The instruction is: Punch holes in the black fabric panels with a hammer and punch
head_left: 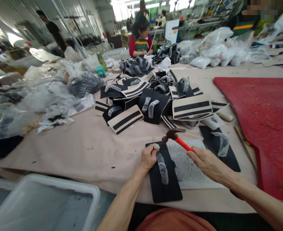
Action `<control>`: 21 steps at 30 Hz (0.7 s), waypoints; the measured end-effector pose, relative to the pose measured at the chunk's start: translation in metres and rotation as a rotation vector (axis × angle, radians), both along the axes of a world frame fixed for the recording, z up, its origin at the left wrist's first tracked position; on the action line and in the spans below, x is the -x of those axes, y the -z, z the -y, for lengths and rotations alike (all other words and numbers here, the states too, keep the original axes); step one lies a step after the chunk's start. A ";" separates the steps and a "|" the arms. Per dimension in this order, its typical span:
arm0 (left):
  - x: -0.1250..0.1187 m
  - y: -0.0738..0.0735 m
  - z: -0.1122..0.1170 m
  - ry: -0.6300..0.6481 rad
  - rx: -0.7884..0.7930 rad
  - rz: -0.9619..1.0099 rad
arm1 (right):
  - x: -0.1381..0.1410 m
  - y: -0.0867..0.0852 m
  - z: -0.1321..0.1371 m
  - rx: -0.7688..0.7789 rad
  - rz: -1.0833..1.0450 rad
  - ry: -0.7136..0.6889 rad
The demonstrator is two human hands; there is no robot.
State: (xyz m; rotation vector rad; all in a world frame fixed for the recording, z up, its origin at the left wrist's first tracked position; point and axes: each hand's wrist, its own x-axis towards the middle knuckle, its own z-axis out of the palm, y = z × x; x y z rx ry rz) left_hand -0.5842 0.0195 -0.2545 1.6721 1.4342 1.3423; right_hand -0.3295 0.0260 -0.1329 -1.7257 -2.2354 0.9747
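My right hand [204,159] grips the orange handle of a claw hammer [183,143], its dark head raised just right of my left hand. In my left hand [149,157] a small punch [156,146] with a round metal top is held upright. Beneath it lies a black panel [165,191] with a plastic-wrapped handle [163,170] along its middle. The panel partly overlaps a worn, pitted pale board [191,173]. A second black panel [230,157] with a wrapped handle rests at the board's right edge.
A heap of black and beige striped panels [191,107] fills the table's middle. Clear plastic bags [47,99] pile up at left. A red sheet [264,128] covers the right side. A translucent bin [96,195] stands at lower left. A co-worker [141,45] sits across the table.
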 end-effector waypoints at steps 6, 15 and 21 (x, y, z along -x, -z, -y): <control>0.003 0.000 -0.002 0.020 0.011 0.009 | -0.014 0.036 0.006 -0.289 0.342 0.080; 0.004 -0.007 -0.003 0.011 0.097 0.066 | 0.087 0.079 0.037 -0.517 -0.120 -0.566; 0.035 -0.064 -0.044 -0.409 0.009 0.947 | 0.082 0.102 0.035 -0.551 -0.110 -0.536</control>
